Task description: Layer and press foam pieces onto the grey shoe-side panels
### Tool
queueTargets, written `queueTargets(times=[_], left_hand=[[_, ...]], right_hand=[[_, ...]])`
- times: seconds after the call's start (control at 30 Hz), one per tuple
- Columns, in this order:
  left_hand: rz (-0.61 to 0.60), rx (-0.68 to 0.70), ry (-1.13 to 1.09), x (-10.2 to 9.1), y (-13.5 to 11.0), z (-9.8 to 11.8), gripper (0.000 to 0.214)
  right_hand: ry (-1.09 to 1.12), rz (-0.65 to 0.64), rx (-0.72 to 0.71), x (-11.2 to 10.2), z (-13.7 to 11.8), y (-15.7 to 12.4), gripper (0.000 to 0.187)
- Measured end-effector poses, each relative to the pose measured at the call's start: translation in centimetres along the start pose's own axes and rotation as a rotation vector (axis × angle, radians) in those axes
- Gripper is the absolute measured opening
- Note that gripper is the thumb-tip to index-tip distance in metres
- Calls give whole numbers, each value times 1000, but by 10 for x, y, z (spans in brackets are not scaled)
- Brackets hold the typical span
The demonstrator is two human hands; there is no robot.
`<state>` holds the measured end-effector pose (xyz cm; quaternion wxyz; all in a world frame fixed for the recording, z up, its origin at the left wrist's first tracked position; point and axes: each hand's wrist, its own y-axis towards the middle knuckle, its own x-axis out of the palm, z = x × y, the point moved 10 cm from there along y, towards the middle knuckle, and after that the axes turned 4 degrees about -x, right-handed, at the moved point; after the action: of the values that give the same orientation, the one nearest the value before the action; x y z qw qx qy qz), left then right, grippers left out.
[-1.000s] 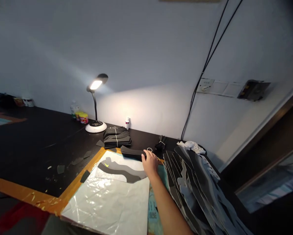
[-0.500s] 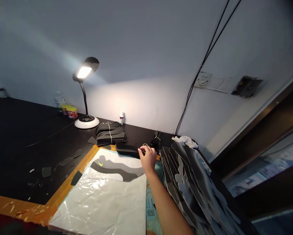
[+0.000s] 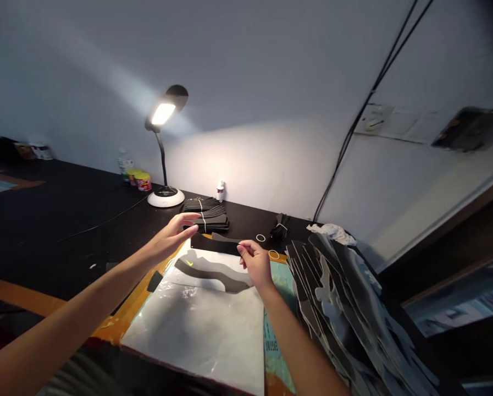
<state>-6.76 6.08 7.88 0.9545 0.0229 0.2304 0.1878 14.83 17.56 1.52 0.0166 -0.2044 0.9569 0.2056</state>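
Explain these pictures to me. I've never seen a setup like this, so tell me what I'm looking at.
All three come from one camera worn on a person's head, looking forward and down, so the bare arms are the wearer's own; there is no machine. The right hand pinches a dark strip. The left hand is open, near a tied bundle of dark strips. On the black table lie a grey cut-out shape, a plastic sheet and, to the right, a tall stack of cut pieces.
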Motion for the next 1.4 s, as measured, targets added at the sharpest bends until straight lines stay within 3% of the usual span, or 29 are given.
queueTargets(times=[0.1, 0.23, 0.37, 0.43, 0.57, 0.7, 0.83, 1.0, 1.4], left_hand=[[-25, -103, -58, 14, 8, -31, 58], [-169, -134, -143, 37, 18, -44, 53], [-235, -139, -219, 30, 25, -48, 50], [-323, -149, -198, 27, 25, -54, 57], [-463, -163, -168, 20, 14, -69, 48], [-469, -173, -226, 12, 4, -80, 45], [-495, -172, -135, 10, 1, -89, 39], [-555, -213, -78, 17, -3, -100, 37], [-676, -146, 111, 29, -10, -106, 33]], right_hand=[[76, -23, 66, 5, 8, -1, 55], [74, -2, 110, -2, 18, 0, 53], [-4, -57, 158, -1, 20, -5, 46], [-42, -105, 170, 4, 18, -9, 40], [-72, -227, 184, 18, 13, -17, 38], [-62, -385, 233, 35, 17, -26, 39], [-138, -487, 250, 43, 22, -34, 37], [-241, -550, 249, 45, 26, -38, 35], [-423, -672, 217, 49, 22, -43, 28]])
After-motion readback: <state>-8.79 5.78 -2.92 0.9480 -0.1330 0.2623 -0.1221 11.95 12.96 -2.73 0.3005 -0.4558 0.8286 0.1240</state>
